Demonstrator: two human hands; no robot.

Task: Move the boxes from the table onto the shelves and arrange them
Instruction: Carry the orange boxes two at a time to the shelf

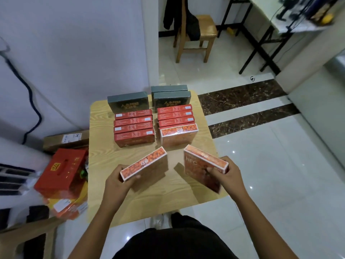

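The left hand (119,181) is closed around the near end of an orange berry-print box (144,165), thumb on the right side, fingers wrapped behind; the box is a flat glossy carton standing on its long edge, tilted away to the right. The right hand (226,176) grips a second orange box (203,165) of the same shape, printed "NFC" on its broad face, fingers across the front and the carton angled away to the left. Both boxes are above the near part of the worktop (100,146), a pale wood-grain square with rounded corners.

Beyond the two hands, a third berry-print box (178,135) stands upright, its film wrap shining. Behind it sit three red boxes in a row (175,115), and beyond the left hand a row of four red boxes (133,127), all thin cartons on edge with white labels. Farthest out are three dark grey boxes (128,102), matte, with gold lettering on their faces.

Bare worktop lies between the hands and along the near edge and left edge. Left of the left hand, off the worktop edge, a red carton with a carry handle (61,170) rests on a pile on the floor. Right of the right hand the glossy white tiled floor (280,174) is open. Far beyond stands a wooden chair (197,36).
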